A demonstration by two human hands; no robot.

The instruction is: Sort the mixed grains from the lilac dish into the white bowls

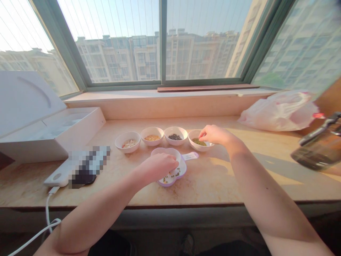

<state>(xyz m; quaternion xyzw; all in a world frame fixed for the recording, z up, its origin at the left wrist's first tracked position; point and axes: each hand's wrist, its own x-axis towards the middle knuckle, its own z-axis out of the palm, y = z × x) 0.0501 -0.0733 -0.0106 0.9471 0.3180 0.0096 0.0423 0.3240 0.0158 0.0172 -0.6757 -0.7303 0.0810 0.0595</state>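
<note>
My left hand is over a scalloped white dish with a purple rim and a short handle. Its fingers are drawn together low in the dish, and whatever they hold is hidden. Scattered green and yellowish beans lie in the dish's near part. My right hand reaches into the rightmost white bowl, fingertips pinched at the small green beans. Left of it stand a bowl of dark beans, a bowl of yellow grains and a bowl of pale, flat pieces.
On the left are an open white box, a white power bank with a cable, and a partly blurred phone. A plastic bag and a dark transparent container stand right. A window frame rises behind the counter.
</note>
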